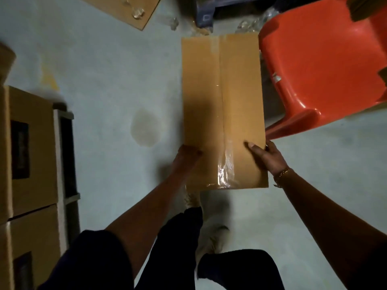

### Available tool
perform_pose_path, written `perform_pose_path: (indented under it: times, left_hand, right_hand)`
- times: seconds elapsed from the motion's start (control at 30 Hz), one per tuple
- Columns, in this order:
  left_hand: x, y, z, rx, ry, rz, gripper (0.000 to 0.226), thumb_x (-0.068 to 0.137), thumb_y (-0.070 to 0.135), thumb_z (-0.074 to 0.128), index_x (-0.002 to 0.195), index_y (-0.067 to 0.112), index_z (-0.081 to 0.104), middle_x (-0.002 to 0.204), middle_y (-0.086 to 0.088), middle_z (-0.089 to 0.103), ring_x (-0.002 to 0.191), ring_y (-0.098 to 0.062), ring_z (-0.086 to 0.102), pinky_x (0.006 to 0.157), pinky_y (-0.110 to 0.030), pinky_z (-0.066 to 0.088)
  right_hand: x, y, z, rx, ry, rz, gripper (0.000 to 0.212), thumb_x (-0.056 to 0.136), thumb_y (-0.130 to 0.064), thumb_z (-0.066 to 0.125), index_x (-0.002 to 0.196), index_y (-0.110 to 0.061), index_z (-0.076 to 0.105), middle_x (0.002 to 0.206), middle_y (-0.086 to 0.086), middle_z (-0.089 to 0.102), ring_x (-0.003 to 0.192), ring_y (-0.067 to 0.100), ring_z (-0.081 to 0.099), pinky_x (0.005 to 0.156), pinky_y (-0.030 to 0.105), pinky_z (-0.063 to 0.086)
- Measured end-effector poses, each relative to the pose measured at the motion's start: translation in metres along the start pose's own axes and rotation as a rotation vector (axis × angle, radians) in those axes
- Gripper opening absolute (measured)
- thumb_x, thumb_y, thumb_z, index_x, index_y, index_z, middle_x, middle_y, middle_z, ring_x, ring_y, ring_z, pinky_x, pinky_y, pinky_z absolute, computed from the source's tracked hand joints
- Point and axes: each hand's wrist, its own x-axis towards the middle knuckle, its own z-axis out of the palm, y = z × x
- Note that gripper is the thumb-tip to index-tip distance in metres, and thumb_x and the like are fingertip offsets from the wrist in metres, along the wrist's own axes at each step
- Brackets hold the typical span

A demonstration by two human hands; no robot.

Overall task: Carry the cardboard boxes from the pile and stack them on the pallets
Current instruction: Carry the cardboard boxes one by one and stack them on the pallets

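The pale floor [100,65] fills most of your view, with a dull round stain [144,130] near the middle. To your right an orange plastic chair [324,70] sits tilted, its edge just beside the load you carry. That load is the long cardboard box [211,97]. You hold it out in front of you, above the floor, with its taped seam running away from you and its far end near a grey plastic piece [206,17] at the top. At your far left two stacked cartons [31,155] with dark labels stand one against the other. A flat cardboard sheet [125,11] lies on the floor at the upper left.

Your left hand [187,153] grips the box's left edge near its close end, with the thumb on the top face; the fingers go under, out of sight. Your right hand [267,156] clasps the right edge opposite, thumb pressed on top and fingers curled round the side. One pale shoe [212,240] shows below the box. Clear tape [226,170] wrinkles over the near end of the seam. A gold bracelet [281,174] circles your right wrist.
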Motion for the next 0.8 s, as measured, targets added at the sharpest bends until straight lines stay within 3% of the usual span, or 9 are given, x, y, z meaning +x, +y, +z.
perform_pose_path:
  times: [0.1,0.2,0.33,0.43,0.5,0.57,0.67,0.73,0.8]
  left_hand:
    - [0.01,0.002,0.006,-0.099,0.022,0.012,0.101,0.062,0.063,0.057,0.153,0.026,0.033,0.142,-0.011,0.056,0.125,-0.041,0.055,0.106,-0.055,0.045]
    - [0.004,-0.007,-0.001,-0.267,-0.042,0.04,0.102,0.058,0.063,0.067,0.15,0.027,0.04,0.137,-0.007,0.061,0.119,-0.034,0.06,0.103,-0.051,0.049]
    - [-0.038,-0.007,-0.025,-0.422,-0.039,-0.007,0.067,0.087,0.026,0.074,0.147,0.027,0.044,0.131,-0.004,0.066,0.11,-0.019,0.067,0.096,-0.041,0.056]
    - [-0.092,-0.003,-0.047,-0.387,-0.083,0.138,0.046,0.102,0.028,0.058,0.146,0.023,0.046,0.132,-0.014,0.063,0.117,-0.031,0.066,0.094,-0.055,0.056]
    - [-0.13,0.002,-0.063,-0.38,-0.013,0.172,0.04,0.105,0.018,0.054,0.144,0.021,0.047,0.12,-0.004,0.067,0.1,-0.009,0.072,0.076,-0.029,0.062]
    - [-0.174,0.007,-0.076,-0.399,0.112,0.161,0.049,0.099,0.02,0.065,0.144,0.027,0.046,0.112,0.016,0.065,0.084,0.008,0.068,0.063,-0.009,0.052]
    - [-0.239,0.003,-0.092,-0.341,0.168,0.163,0.072,0.081,0.059,0.071,0.146,0.045,0.04,0.119,0.016,0.064,0.101,-0.012,0.064,0.084,-0.03,0.053]
    - [-0.277,-0.006,-0.1,-0.384,0.226,0.117,0.072,0.077,0.065,0.07,0.142,0.047,0.045,0.123,0.01,0.064,0.109,-0.023,0.061,0.096,-0.045,0.051]
    - [-0.315,-0.018,-0.106,-0.402,0.285,0.11,0.066,0.075,0.068,0.066,0.135,0.047,0.049,0.121,0.007,0.066,0.109,-0.025,0.062,0.098,-0.047,0.051]
  right_hand:
    - [0.013,0.005,0.01,0.026,0.021,0.0,0.054,0.085,-0.044,0.077,0.132,-0.028,0.055,0.119,-0.006,0.067,0.097,0.004,0.061,0.094,0.035,0.046]
    - [0.005,-0.001,0.013,0.019,0.03,-0.022,0.055,0.09,-0.035,0.075,0.138,-0.023,0.052,0.119,-0.004,0.063,0.102,0.014,0.061,0.092,0.034,0.043]
    - [-0.034,-0.027,0.006,0.033,0.015,-0.045,0.052,0.09,-0.038,0.073,0.137,-0.028,0.052,0.123,-0.001,0.064,0.111,0.022,0.061,0.095,0.041,0.048]
    - [-0.079,-0.049,0.0,0.048,-0.019,-0.06,0.048,0.088,-0.044,0.075,0.13,-0.036,0.054,0.123,-0.003,0.066,0.113,0.023,0.063,0.097,0.048,0.052]
    - [-0.112,-0.064,-0.006,0.048,-0.037,-0.084,0.048,0.085,-0.048,0.076,0.128,-0.039,0.055,0.122,-0.006,0.069,0.111,0.022,0.065,0.099,0.052,0.053]
    - [-0.148,-0.08,-0.012,0.042,-0.049,-0.113,0.054,0.083,-0.051,0.078,0.131,-0.036,0.058,0.12,-0.007,0.071,0.109,0.021,0.067,0.099,0.053,0.054]
    - [-0.201,-0.1,-0.021,0.042,-0.092,-0.161,0.057,0.079,-0.053,0.081,0.129,-0.038,0.061,0.117,-0.009,0.073,0.106,0.019,0.07,0.097,0.051,0.055]
    - [-0.234,-0.108,-0.024,0.025,-0.124,-0.208,0.056,0.077,-0.056,0.081,0.127,-0.039,0.062,0.117,-0.009,0.073,0.105,0.019,0.07,0.096,0.051,0.056]
    - [-0.267,-0.113,-0.023,-0.007,-0.161,-0.258,0.057,0.078,-0.056,0.08,0.129,-0.038,0.062,0.119,-0.007,0.072,0.107,0.02,0.069,0.096,0.052,0.056]
